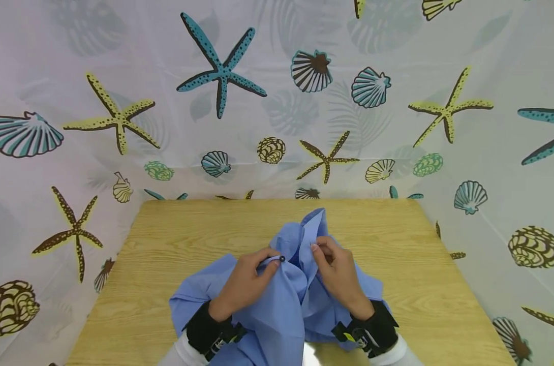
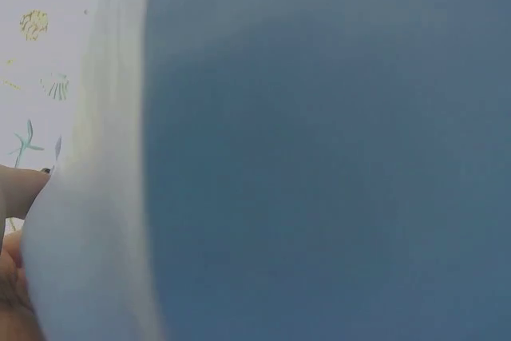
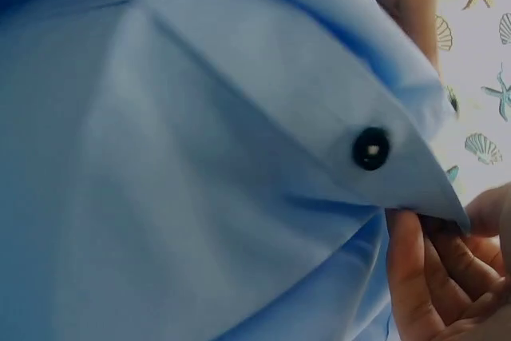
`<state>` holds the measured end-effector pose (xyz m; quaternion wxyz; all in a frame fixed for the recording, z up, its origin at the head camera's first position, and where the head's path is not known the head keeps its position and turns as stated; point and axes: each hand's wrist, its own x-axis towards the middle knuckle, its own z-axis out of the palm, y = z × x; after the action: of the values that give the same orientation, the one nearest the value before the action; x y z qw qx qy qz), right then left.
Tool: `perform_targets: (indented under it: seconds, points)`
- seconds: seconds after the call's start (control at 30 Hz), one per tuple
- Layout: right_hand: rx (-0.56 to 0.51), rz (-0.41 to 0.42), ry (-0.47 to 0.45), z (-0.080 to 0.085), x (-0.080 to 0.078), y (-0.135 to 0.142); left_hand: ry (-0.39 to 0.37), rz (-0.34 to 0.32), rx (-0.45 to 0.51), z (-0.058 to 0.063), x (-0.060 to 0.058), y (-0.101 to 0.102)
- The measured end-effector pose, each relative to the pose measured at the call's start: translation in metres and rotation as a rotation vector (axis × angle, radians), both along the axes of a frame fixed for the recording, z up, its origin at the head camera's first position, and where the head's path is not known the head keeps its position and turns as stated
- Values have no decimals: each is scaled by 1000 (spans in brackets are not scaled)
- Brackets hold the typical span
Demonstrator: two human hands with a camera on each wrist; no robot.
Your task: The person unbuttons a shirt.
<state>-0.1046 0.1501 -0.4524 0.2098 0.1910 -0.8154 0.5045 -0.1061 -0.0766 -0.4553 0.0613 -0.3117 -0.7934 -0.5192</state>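
Note:
A light blue shirt (image 1: 277,305) with dark buttons lies bunched on the table in front of me. My left hand (image 1: 247,279) pinches an edge of it between thumb and forefinger, right by a small dark button (image 1: 282,258). Across a fold, my right hand (image 1: 338,272) pinches the other raised edge (image 1: 310,239) with thumb and fingertips. Close up in the right wrist view, a dark button (image 3: 371,148) sits on a stitched band of cloth, and curled fingers (image 3: 411,277) grip the band's corner. Blue cloth (image 2: 319,181) fills most of the left wrist view and hides most of that hand.
The shirt rests on a wooden table (image 1: 167,229), its sides spread left and right under my forearms. A white curtain (image 1: 268,30) printed with starfish and shells hangs behind the table and along both sides. Black straps (image 1: 208,325) with small cameras circle both wrists.

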Motion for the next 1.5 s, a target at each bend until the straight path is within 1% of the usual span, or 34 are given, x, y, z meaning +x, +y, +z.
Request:
perform_targets:
  seconds: [0.1, 0.17, 0.2, 0.27, 0.37, 0.4, 0.47, 0.53, 0.6, 0.7, 0.77, 0.83, 0.9, 1.0, 1.1, 1.17, 1.23, 1.33, 1.43, 1.5]
  points:
    - [-15, -21, -12, -1, -1, 8, -23, 2, -13, 0, -4, -14]
    - [-16, -22, -18, 4, 1, 11, -9, 14, -62, -1, -5, -22]
    - [-16, -21, -20, 8, 3, 10, 10, 31, -103, -2, -5, -25]
    - [-15, -9, -25, 18, 6, 7, 70, 75, -232, -3, -4, -28]
    - [1, 15, -37, 35, 11, -4, 203, 125, -437, -2, -1, -22]
    - [16, 23, -35, 38, 11, -7, 231, 127, -476, 0, 0, -18]
    - [51, 38, -18, 44, 10, -15, 242, 80, -505, 6, 2, -7]
    - [79, 43, 13, 49, 8, -22, 190, -6, -483, 11, 4, 2]
    - [85, 48, 33, 52, 7, -26, 87, -108, -435, 14, 4, 8]
    - [76, 57, 46, 54, 5, -30, -43, -230, -368, 10, 2, 13]
    - [66, 82, 38, 52, 4, -31, -89, -286, -315, 5, 2, 15]
    - [60, 118, 14, 43, 2, -31, -88, -311, -275, 0, 1, 17]
    - [71, 148, -17, 33, 0, -31, -79, -302, -244, -4, 2, 19]
    - [110, 171, -39, 17, -1, -28, -89, -226, -196, -7, 3, 19]
    - [165, 149, -39, 11, 6, -26, -132, -134, -132, -6, 7, 18]
    - [182, 135, -66, 11, 13, -24, -146, -98, -76, -4, 9, 17]
    - [183, 132, -98, 12, 19, -24, -150, -78, -33, -3, 12, 16]
    - [154, 140, -138, 13, 26, -23, -124, -63, -2, 1, 16, 15]
    - [139, 139, -132, 12, 31, -20, -119, -56, -4, 4, 22, 13]
    - [153, 135, -111, 10, 34, -18, -128, -60, -9, 5, 25, 12]
